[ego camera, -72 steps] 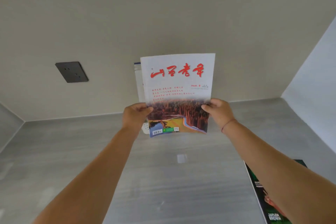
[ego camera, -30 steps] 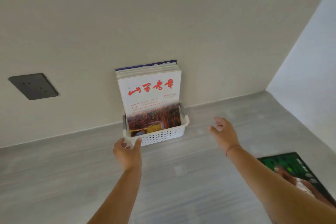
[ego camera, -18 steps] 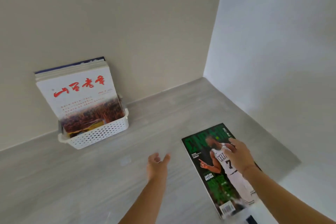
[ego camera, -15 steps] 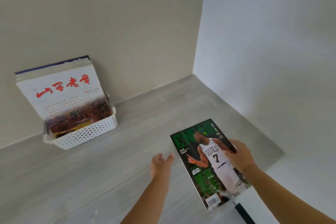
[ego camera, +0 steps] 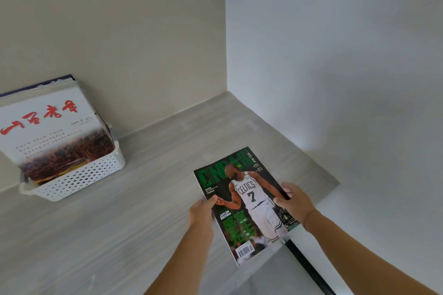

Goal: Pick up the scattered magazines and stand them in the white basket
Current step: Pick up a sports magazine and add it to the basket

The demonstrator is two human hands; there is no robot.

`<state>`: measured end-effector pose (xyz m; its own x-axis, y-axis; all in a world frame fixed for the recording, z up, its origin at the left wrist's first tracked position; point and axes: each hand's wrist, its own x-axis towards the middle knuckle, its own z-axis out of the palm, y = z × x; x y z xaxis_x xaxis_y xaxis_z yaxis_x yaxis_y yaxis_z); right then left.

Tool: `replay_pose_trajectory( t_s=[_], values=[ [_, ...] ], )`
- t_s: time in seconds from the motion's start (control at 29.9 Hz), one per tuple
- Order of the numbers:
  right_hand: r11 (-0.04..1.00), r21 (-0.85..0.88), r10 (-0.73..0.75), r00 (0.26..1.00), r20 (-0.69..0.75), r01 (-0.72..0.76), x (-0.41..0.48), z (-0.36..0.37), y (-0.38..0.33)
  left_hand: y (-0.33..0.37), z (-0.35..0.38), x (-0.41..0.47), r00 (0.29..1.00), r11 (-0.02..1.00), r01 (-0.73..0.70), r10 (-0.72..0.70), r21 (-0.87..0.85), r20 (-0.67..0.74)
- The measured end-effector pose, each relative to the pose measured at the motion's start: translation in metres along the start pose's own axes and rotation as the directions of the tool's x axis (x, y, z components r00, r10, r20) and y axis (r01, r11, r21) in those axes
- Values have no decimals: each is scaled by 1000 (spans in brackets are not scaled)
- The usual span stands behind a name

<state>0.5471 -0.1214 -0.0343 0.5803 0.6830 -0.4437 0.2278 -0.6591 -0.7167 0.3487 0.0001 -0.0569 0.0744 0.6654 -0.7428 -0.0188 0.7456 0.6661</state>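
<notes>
— Grey counter (ego camera: pixel 134 223): bare and wide between the white basket (ego camera: pixel 79 178) at the back wall and the right-hand drop-off?

— Yes. Green basketball magazine (ego camera: pixel 247 208) near that right edge, bottom corner overhanging.

— Hands?

— Left hand (ego camera: pixel 200 213) pinching the magazine's left edge, right hand (ego camera: pixel 296 203) clamped on its right edge — arms reaching forward.

— Count?

— One magazine held; several upright in the basket, red-titled one (ego camera: pixel 51 127) in front, exact number unclear.

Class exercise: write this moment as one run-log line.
phase: picking up | object: green basketball magazine on grey surface | left hand: gripping left edge | right hand: gripping right edge | white basket: several magazines standing
</notes>
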Motion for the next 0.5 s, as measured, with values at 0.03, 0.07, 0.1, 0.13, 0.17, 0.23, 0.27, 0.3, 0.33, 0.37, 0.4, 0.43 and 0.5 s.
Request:
replay_pose_trajectory(
  t_s=[0.03,0.07,0.1,0.13,0.17,0.23,0.27,0.3,0.33,0.37,0.4,0.43,0.5],
  values=[
    [1000,5,5,1000,-4,-5,0,1,0,1,0,-1,1000,1000,-2,2,-23,29],
    [1000,11,9,1000,-9,-8,0,1,1,2,1,-2,998,999,-7,9,-35,60],
    [1000,21,16,1000,-8,-16,0,1,2,2,1,-3,996,999,-16,18,-32,90],
    [999,34,32,999,1,-32,-1,2,3,3,1,-5,992,1000,-25,27,-18,120],
    [997,48,55,998,16,-55,-1,3,4,4,0,-8,989,999,-40,39,3,140],
    [995,44,84,996,43,-86,-2,5,6,7,-2,-9,986,996,-79,73,33,149],
    [995,23,95,994,53,-96,-1,6,6,8,-3,-10,985,996,-87,80,37,152],
    [993,18,112,992,63,-114,-1,6,6,9,-3,-12,984,996,-86,79,38,158],
    [990,41,134,987,83,-138,0,6,5,10,-4,-12,984,996,-81,74,41,161],
    [984,83,148,982,121,-158,0,6,5,10,-5,-12,985,996,-77,68,50,157],
    [977,119,153,973,174,-175,0,7,3,10,-6,-13,986,995,-77,67,60,154],
    [972,140,153,963,224,-187,-1,9,2,9,-6,-14,986,994,-81,70,71,150],
    [968,169,135,952,274,-185,-4,14,-1,6,-7,-13,988,994,-75,63,83,143]
  ],
)
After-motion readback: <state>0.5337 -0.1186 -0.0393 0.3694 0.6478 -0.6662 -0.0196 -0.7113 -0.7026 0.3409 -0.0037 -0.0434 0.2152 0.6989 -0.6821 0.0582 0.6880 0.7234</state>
